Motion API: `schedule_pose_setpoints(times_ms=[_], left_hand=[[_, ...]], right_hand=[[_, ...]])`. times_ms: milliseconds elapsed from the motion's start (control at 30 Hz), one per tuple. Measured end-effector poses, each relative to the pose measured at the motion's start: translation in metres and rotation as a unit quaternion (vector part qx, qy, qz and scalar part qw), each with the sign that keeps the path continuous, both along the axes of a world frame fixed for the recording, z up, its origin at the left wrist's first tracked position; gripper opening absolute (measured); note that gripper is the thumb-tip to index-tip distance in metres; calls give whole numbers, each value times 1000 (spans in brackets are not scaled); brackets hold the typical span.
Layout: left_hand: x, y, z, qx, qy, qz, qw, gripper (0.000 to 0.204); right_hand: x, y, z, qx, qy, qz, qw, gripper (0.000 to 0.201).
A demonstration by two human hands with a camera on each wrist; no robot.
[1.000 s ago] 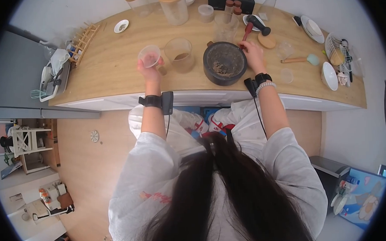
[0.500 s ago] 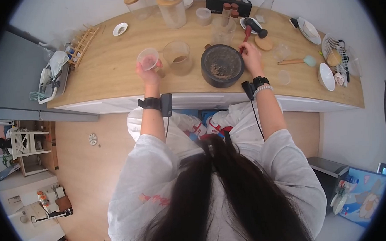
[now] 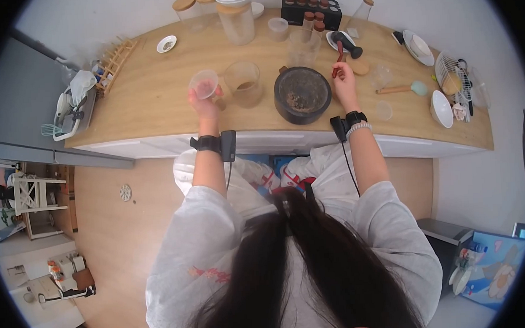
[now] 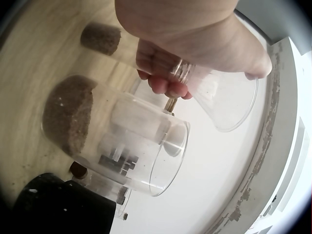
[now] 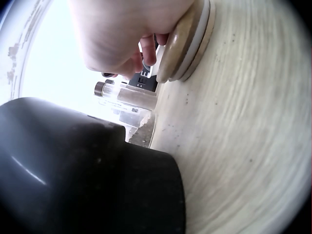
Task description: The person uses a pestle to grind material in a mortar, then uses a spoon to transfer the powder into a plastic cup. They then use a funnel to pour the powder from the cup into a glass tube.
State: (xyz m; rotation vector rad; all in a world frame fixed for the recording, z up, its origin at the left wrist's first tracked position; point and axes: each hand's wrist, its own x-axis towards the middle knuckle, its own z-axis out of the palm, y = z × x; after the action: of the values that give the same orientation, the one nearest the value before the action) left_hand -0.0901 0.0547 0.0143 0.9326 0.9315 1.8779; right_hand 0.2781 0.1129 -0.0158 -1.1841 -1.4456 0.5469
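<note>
1. Head view. The dark mortar (image 3: 305, 78) serves as landmark. Well to its left, the left hand (image 3: 206, 107) grips a clear funnel (image 3: 203, 83); just right of it, the right hand (image 3: 346, 87) pinches a dark red handle (image 3: 340, 52).
2. Left wrist view. Fingers curl round the funnel's neck, presumably steadying it over a bottle (image 4: 127, 54), left of the mortar.
3. Right wrist view. Fingers curl beside a wooden disc (image 5: 175, 46), right of the mortar; their pinch is hidden here.

OK so, from the mortar (image 3: 294, 115): beaker (image 3: 243, 73) just left, funnel (image 3: 203, 82) further left in the left hand (image 3: 206, 106), tumbler (image 3: 303, 45) just behind, tube rack (image 3: 309, 19) farther back. Right hand (image 3: 346, 85) just to the right, then a spatula (image 3: 401, 89), then a bowl (image 3: 442, 109).
</note>
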Motion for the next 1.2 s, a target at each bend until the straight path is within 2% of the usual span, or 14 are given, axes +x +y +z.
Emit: schedule_pose_setpoints(times_ms=[67, 200, 367, 467, 567, 667, 800, 967, 1067, 1200], left_hand=[[1, 0, 0, 0, -4, -4, 1000, 60], [0, 0, 2, 4, -9, -5, 1000, 60], [0, 0, -2, 9, -1, -4, 1000, 63], [-1, 0, -3, 11, 3, -6, 1000, 64], [-2, 1, -5, 21, 5, -11, 1000, 65], [-3, 2, -7, 22, 0, -17, 1000, 64], [-6, 5, -14, 27, -7, -12, 1000, 64], [-5, 3, -12, 20, -9, -12, 1000, 63], [-2, 1, -10, 19, -9, -18, 1000, 63], [-3, 1, -11, 19, -24, -14, 999, 62]], right_hand=[[0, 0, 1, 6, 55, 9, 998, 26], [4, 6, 11, 64, 107, -44, 991, 13], [-10, -7, 87, 68, 253, 2, 965, 9], [-23, -11, 122, 73, 248, 34, 966, 15], [-49, -11, 144, 32, 208, 37, 977, 23], [-74, 0, 147, -13, 132, 15, 991, 28], [-98, 6, 141, 26, 18, -85, 996, 33], [-86, 13, 137, 43, 131, -68, 988, 35], [-82, 10, 139, 48, 45, -123, 990, 34], [-89, 6, 137, -30, -64, -144, 987, 34]])
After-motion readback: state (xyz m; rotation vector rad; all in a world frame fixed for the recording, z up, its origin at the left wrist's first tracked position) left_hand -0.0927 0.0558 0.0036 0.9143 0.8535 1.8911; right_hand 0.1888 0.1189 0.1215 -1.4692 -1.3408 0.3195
